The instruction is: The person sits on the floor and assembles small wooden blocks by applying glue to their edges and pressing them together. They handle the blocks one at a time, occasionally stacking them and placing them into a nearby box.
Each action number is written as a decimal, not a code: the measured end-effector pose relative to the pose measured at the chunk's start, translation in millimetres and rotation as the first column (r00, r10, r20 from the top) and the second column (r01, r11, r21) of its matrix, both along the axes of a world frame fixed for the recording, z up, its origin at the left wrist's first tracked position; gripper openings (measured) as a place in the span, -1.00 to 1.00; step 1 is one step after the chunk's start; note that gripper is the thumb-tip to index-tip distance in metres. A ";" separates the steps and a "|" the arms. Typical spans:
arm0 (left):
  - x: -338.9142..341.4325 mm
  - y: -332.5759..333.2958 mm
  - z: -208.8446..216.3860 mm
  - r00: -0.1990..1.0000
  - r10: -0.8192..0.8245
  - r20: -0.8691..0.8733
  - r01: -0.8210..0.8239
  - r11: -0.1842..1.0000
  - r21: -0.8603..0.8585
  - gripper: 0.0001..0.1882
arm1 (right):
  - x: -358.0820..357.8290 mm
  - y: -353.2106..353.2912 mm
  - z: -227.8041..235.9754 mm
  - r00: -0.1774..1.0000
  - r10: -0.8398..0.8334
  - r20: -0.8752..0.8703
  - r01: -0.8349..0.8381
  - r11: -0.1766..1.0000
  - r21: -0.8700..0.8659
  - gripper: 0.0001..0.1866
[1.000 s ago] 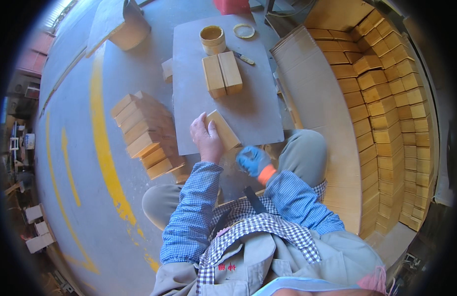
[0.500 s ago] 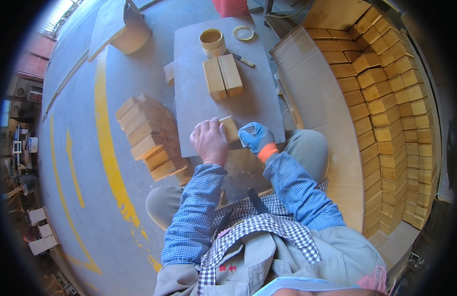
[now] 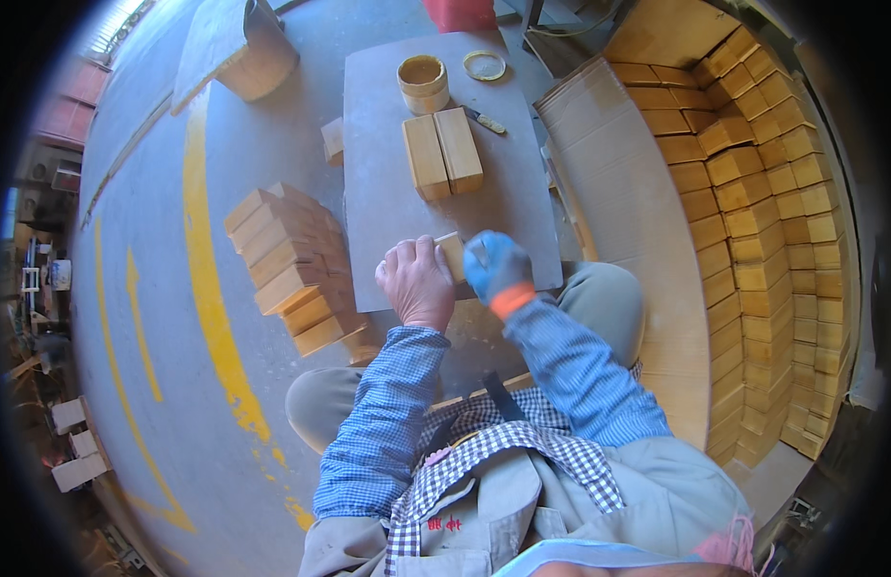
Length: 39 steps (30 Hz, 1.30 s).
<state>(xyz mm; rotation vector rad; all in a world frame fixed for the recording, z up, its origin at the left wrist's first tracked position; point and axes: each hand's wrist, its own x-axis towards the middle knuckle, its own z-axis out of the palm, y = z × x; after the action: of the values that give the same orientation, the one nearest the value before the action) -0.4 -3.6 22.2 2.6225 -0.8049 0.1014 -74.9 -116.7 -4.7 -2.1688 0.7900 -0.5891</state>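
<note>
My bare left hand (image 3: 416, 281) is closed on a pale wooden block (image 3: 452, 255) at the near edge of a grey board (image 3: 378, 173). Close against the block's right side is my right hand (image 3: 498, 264), in a blue glove with an orange cuff. Its fingers are curled and slightly smeared by motion; the flat grey piece they grip is mostly hidden now. Farther back on the board, two wooden blocks (image 3: 443, 154) stand side by side. Behind them are an open tub of tan paste (image 3: 423, 85), its round lid (image 3: 484, 65) and a knife-like tool (image 3: 486, 121).
Stacked wooden blocks (image 3: 287, 245) stand on the floor left of the board. To the right, a large cardboard box (image 3: 638, 183) holds many rows of blocks (image 3: 753, 207). A red object (image 3: 460, 13) is beyond the board, and a curved wooden piece (image 3: 258, 62) at far left.
My right hand has moved slightly up and left, closer to the block, and turned so the flat grey piece shows less. My left hand keeps its hold. The whole view has shifted slightly.
</note>
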 end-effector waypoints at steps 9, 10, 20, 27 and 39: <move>2.8 -0.8 4.4 1.000 -0.016 -0.019 0.016 1.000 0.021 -0.79 | 37.5 -24.7 -17.7 0.999 -0.042 -0.032 0.048 0.969 0.241 -0.81; 2.9 -0.8 4.7 1.000 -0.016 -0.026 0.017 1.000 0.017 -0.79 | 36.5 -27.5 -20.7 0.998 -0.021 -0.065 0.047 0.904 0.425 -0.82; 2.1 -2.5 1.4 1.000 -0.012 -0.011 0.013 0.999 0.034 -0.78 | 35.6 -30.8 -46.9 0.992 -0.073 0.107 0.005 0.848 0.530 -0.76; 2.7 -4.6 1.4 1.000 0.009 -0.015 -0.008 1.000 0.027 -0.78 | -20.2 -2.7 -34.7 0.999 -0.032 0.008 0.016 0.682 0.732 -0.78; 4.8 -5.3 1.3 1.000 0.015 0.007 -0.015 1.000 0.008 -0.78 | -16.6 4.2 -20.6 0.998 -0.061 -0.009 0.061 0.969 0.239 -0.82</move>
<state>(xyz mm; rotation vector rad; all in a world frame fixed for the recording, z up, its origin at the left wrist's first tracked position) 4.4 -8.8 23.4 2.6377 -0.7894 0.1116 -91.5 -112.5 -25.3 -1.9302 0.8839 -0.4959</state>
